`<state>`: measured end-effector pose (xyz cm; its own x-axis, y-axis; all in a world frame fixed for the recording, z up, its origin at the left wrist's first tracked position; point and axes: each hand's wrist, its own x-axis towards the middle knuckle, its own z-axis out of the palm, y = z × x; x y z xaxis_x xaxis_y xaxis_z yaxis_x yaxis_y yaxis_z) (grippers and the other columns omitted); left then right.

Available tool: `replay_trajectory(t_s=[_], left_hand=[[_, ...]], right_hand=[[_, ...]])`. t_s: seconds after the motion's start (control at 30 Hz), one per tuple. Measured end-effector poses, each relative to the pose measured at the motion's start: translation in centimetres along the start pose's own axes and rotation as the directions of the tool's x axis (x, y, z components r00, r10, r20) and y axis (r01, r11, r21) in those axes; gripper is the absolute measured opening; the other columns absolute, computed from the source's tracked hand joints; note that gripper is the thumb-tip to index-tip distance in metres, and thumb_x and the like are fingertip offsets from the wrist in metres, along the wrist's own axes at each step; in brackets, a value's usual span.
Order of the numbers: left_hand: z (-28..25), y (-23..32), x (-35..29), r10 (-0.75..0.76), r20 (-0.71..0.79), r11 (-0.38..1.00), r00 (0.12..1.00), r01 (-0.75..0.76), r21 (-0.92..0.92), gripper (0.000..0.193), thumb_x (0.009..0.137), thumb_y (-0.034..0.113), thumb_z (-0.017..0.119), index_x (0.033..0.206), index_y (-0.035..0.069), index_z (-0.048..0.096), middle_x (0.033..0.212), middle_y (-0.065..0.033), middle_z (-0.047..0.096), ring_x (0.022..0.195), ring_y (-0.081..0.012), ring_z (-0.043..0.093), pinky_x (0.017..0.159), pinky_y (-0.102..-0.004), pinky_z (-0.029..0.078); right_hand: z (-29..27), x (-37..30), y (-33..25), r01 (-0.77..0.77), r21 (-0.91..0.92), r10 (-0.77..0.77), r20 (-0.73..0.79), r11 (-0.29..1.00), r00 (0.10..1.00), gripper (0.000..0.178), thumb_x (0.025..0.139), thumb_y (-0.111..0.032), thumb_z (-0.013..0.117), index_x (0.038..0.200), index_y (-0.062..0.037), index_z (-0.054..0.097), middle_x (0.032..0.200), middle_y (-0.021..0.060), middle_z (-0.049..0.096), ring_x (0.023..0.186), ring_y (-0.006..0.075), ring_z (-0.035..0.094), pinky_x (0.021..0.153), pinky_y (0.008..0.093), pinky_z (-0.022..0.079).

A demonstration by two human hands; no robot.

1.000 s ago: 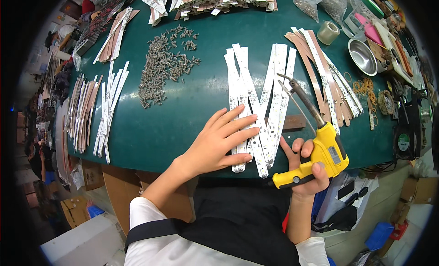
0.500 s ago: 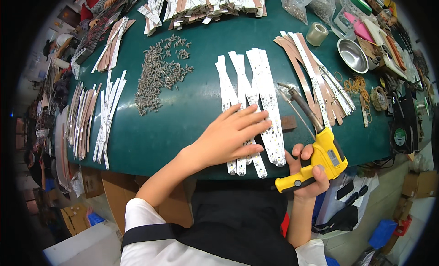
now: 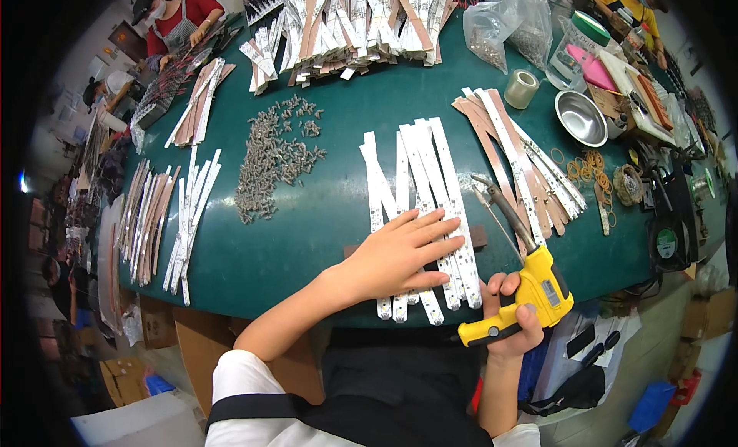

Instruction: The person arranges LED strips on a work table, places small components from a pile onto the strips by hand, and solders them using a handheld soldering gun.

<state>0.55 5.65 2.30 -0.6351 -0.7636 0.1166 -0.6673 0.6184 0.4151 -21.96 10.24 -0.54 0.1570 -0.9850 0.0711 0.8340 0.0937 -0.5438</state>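
Observation:
My left hand [image 3: 396, 255] lies flat with its fingers outstretched across a group of white LED circuit strips [image 3: 419, 166] near the table's front edge. The strips fan out away from me, some overlapping, and the palm hides part of them. My right hand [image 3: 524, 338] grips a yellow gun-style soldering iron [image 3: 550, 287] beside the strips. The iron's metal barrel and thin feed tube point up and to the left. A small brown block [image 3: 478, 238] shows partly from under the strips.
Small metal parts [image 3: 273, 159] are heaped left of centre. More strips lie in bundles [image 3: 184, 224] at the left, in a pile [image 3: 346, 32] at the back, and in a bunch [image 3: 530, 166] on the right. A steel bowl [image 3: 581, 118], tape roll [image 3: 522, 89] and rubber bands [image 3: 590, 170] stand further right.
The strips under my left hand have shifted, with the right-hand ones now spread further apart. My left hand stays laid on them. The whole view has tilted up slightly, showing more of the far side.

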Motion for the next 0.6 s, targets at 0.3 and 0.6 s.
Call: replay_trajectory(t_s=[0.3,0.6], left_hand=[[-0.1,-0.1,0.8,0.043,-0.012,0.998,0.999,-0.043,-0.049,0.058,0.086,0.039,0.062,0.133,0.008,0.047,0.145,-0.0121,0.04,0.137,-0.0291,0.033,0.111,-0.048,0.027],[0.3,-0.5,1.9,0.089,-0.087,0.989,0.992,-0.099,-0.112,0.055,0.087,0.035,0.062,0.133,0.008,0.047,0.143,-0.014,0.041,0.137,-0.0306,0.033,0.112,-0.0494,0.026]], right_hand=[[-1.0,-0.4,0.5,0.04,0.03,-0.041,0.056,0.999,0.998,0.045,0.081,-0.013,0.061,0.118,0.0011,0.041,0.099,0.0122,0.049,0.098,0.0264,0.049,0.1,0.0516,0.04],[-0.4,-0.7,0.5,0.085,-0.008,-0.085,-0.028,0.996,0.996,0.049,0.075,-0.014,0.061,0.118,0.0019,0.045,0.096,0.0133,0.054,0.096,0.0269,0.052,0.092,0.0405,0.04]])
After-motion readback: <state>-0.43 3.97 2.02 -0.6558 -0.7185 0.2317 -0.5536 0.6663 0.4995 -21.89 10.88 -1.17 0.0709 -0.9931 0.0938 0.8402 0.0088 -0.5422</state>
